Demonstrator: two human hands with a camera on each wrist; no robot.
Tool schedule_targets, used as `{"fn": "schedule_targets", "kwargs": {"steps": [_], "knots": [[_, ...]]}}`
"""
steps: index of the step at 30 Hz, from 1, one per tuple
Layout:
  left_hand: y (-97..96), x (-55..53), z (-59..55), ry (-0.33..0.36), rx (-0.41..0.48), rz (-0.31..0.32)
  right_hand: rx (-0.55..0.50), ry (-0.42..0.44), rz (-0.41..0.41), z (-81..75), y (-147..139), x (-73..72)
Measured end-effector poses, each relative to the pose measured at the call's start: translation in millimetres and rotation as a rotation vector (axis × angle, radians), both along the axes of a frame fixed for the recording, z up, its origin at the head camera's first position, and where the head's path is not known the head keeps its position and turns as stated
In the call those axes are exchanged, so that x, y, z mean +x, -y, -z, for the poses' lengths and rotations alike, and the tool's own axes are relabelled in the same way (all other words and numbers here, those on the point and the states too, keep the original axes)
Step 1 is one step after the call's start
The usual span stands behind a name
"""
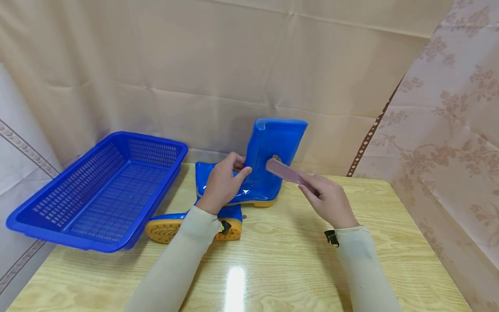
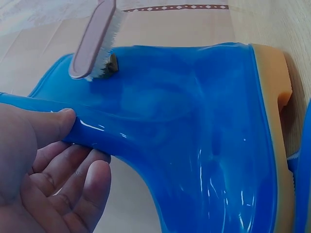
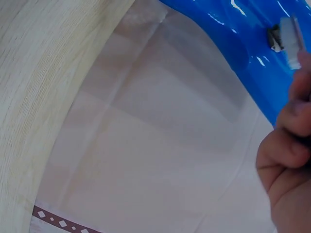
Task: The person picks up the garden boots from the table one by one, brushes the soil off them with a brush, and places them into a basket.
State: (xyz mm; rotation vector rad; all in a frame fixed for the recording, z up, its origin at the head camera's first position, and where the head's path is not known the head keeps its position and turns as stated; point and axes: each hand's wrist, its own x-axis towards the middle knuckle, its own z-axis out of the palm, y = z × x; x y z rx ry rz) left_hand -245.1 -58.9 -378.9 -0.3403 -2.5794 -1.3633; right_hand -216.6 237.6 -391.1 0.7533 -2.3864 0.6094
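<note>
A blue rain boot [image 1: 273,141] with a yellow-orange sole stands upright on the table. My left hand [image 1: 226,182] grips the front of its shaft, thumb on the near side and fingers curled behind. In my right hand [image 1: 329,201] is a scrub brush [image 1: 283,170] with a pinkish handle, held by the handle's end. Its white bristles, seen in the left wrist view, meet a brown lump of dirt [image 2: 113,64] on the shaft's side. The second blue boot [image 1: 163,229] lies on its side by my left wrist, its sole facing me, with a dark patch [image 1: 225,227] near the heel.
A blue plastic basket [image 1: 117,203] with slotted walls stands at the left of the wood-grain table [image 1: 296,268]. Behind the boots hangs a beige curtain [image 1: 202,65]. A flowered cloth [image 1: 460,130] borders the right side. A small brown crumb [image 1: 244,216] lies beside the fallen boot.
</note>
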Motion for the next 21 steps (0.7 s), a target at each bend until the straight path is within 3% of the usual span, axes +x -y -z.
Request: {"fn": "schedule_targets", "kwargs": {"steps": [5, 9, 14, 21], "knots": [[0.6, 0.5, 0.0, 0.001, 0.004, 0.009, 0.031, -0.017, -0.092, 0.0, 2.6, 0.7], [0.6, 0.5, -0.6, -0.004, 0.007, 0.010, 0.006, -0.045, -0.029, 0.9, 3.8, 1.0], [0.4, -0.3, -0.4, -0.004, 0.012, 0.014, -0.119, -0.071, 0.065, 1.0, 2.9, 1.5], [1.0, -0.4, 0.2, -0.007, 0.011, 0.014, -0.177, -0.040, 0.072, 1.6, 1.2, -0.2]]}}
